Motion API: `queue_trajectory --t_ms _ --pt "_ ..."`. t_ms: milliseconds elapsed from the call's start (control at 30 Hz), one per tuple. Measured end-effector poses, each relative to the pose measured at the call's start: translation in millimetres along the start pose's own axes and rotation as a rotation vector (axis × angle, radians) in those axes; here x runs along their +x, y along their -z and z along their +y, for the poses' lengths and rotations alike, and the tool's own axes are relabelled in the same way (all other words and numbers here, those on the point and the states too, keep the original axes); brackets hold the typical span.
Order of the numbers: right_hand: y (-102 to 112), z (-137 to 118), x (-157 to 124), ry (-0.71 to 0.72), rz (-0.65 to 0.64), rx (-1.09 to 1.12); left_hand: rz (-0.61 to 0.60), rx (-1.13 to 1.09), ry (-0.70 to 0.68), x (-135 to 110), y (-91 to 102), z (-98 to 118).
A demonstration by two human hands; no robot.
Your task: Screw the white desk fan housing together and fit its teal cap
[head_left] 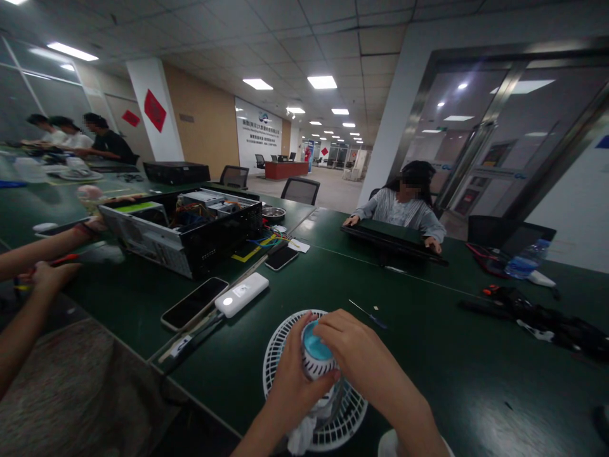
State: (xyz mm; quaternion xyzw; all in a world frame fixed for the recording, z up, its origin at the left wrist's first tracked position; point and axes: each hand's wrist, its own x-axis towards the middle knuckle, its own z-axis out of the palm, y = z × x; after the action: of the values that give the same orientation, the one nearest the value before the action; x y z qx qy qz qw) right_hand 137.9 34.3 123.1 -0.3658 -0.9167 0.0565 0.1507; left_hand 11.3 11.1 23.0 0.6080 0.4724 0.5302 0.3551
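Co-worker: well left of the white fan grille [349, 424], I see a seated person's hand [53, 276] closed around a red-handled tool [64, 259].
Beside the grille, left: a white power bank [242, 294] lies near a black smartphone [194, 303]; further off stands an open computer case [181, 231].
Left hand: the left hand [295, 388] curls around the grille side of the fan body, fingers together.
Fan state: the ribbed white fan body [316, 363], blue on top, stands over the grille's centre, gripped by both hands. I cannot tell whether it is fastened there. A white cloth [301, 437] bunches below.
Right hand: the right hand [361, 348] lies across the blue top, fingers closed together.
Beside the grille, right: a blue-handled screwdriver [373, 320] lies just off the rim.
Surface: the dark green surface [451, 374] runs beyond the grille to a seated person [404, 212] and a water bottle [528, 259].
Room: past the grille, an office stretches back to a red reception desk [285, 169].
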Motion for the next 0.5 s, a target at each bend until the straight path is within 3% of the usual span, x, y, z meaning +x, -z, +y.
queue_trajectory --t_ms 167,500 --pt "-3.3 1.5 -1.3 0.011 0.027 -0.025 -0.010 0.032 -0.118 2.6 0.2 0.8" --pt "-2.1 2.1 -1.3 0.017 0.041 0.012 -0.023 0.038 -0.143 2.6 -0.5 0.9"
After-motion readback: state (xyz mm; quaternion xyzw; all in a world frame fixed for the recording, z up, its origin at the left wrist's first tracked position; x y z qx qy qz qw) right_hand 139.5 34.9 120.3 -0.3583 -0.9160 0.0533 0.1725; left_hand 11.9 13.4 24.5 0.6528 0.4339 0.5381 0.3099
